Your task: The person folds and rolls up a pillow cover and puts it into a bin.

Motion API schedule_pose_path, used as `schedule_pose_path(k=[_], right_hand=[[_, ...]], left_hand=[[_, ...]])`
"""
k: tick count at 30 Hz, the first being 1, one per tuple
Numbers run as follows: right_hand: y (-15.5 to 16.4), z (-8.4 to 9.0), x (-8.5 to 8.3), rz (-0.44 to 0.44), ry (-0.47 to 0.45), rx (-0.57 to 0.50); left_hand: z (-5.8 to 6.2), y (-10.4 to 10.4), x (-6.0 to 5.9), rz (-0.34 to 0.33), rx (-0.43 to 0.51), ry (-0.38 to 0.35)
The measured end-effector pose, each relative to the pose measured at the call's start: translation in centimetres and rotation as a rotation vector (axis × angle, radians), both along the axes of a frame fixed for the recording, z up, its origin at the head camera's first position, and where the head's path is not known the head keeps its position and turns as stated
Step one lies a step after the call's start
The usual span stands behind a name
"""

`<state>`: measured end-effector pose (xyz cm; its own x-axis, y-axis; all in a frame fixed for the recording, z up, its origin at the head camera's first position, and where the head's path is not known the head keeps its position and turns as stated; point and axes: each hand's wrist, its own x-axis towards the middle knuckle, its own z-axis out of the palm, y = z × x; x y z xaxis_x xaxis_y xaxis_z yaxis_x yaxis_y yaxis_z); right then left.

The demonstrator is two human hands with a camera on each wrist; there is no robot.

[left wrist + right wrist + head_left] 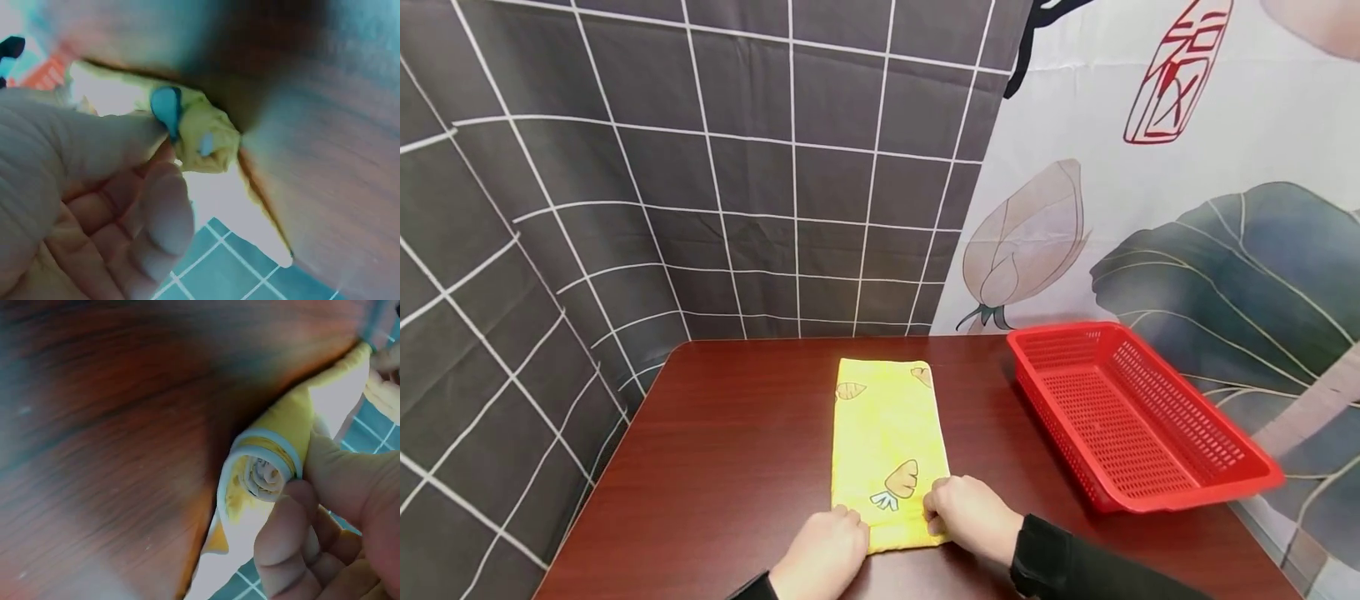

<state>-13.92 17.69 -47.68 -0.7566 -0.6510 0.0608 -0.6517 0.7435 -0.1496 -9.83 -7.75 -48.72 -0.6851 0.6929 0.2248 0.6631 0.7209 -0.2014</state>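
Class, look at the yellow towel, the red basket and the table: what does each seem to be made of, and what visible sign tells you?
Yellow towel: soft printed cloth, matte; it bunches where both hands pinch it.
Red basket: likely moulded plastic, slightly glossy, with perforated walls.
Table: dark reddish wood or wood-look laminate; grain lines and a soft sheen.

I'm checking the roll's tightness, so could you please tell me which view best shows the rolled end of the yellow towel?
The right wrist view: the towel shows its spiral end-on. The left wrist view shows a bunched corner; the head view, hands covering it.
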Motion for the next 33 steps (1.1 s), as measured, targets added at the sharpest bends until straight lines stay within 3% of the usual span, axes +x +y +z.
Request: schedule_pose_path(k=[2,6,11,15,18,20,22,26,28,33], right_hand=[[0.3,-0.3,0.4,0.037,0.061,0.026],[0.9,-0.5,1.3,0.059,0.043,0.052],[1.1,-0.8,1.9,0.042,0.047,0.059],[0.9,-1.0,2.1,0.01,0.071,0.053],[0.9,-1.2,2.2,-0.004,0.078,0.034],[0.9,-1.1,2.3,-0.01,0.075,0.019],[1.0,-1.1,2.4,-0.015,0.073,0.009],[0.9,-1.2,2.5,-0.013,0.085,0.011],[0.8,-1.2,2.6,-0.016,0.089,0.022],[0.5,-1.1,2.6,-0.036,0.06,0.052]], left_hand=[[0.0,-0.2,0.3,-0.021,0.007,-0.058],[-0.3,-1.2,0.2,-0.024,0.071,-0.158],[-0.9,-2.1,-0.5,-0.015,0.182,-0.23],[-1.4,-2.4,-0.9,-0.038,0.227,-0.218],[-1.7,-2.7,-1.3,-0.1,0.206,-0.122],[-1.7,-2.7,-1.8,-0.119,0.195,-0.097],[-1.6,-2.7,-2.4,-0.098,0.211,-0.165],[-1.3,-2.7,-3.9,-0.007,0.288,-0.439],[-1.0,-2.6,-4.6,0.015,0.311,-0.538],[-1.1,-1.8,-6.2,0.047,0.203,-0.607]])
